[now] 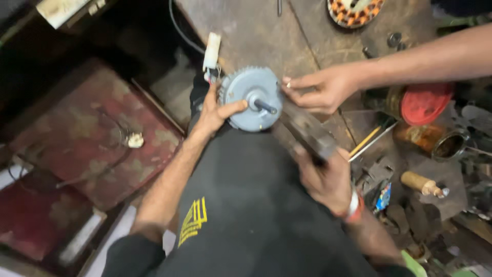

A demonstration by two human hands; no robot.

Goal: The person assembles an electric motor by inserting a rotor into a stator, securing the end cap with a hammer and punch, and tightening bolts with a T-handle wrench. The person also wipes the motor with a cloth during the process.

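My left hand (214,114) is clamped on the grey motor housing (251,98), thumb across its face by the shaft (266,106). My right hand (324,179) is closed round a flat metal bar (307,132) aimed at the rim. Housing sits at desk (256,36) edge w/ a co-worker's hand (323,88) steadying the far side. Best keep the bar low, grip firm, fingers off the rim.
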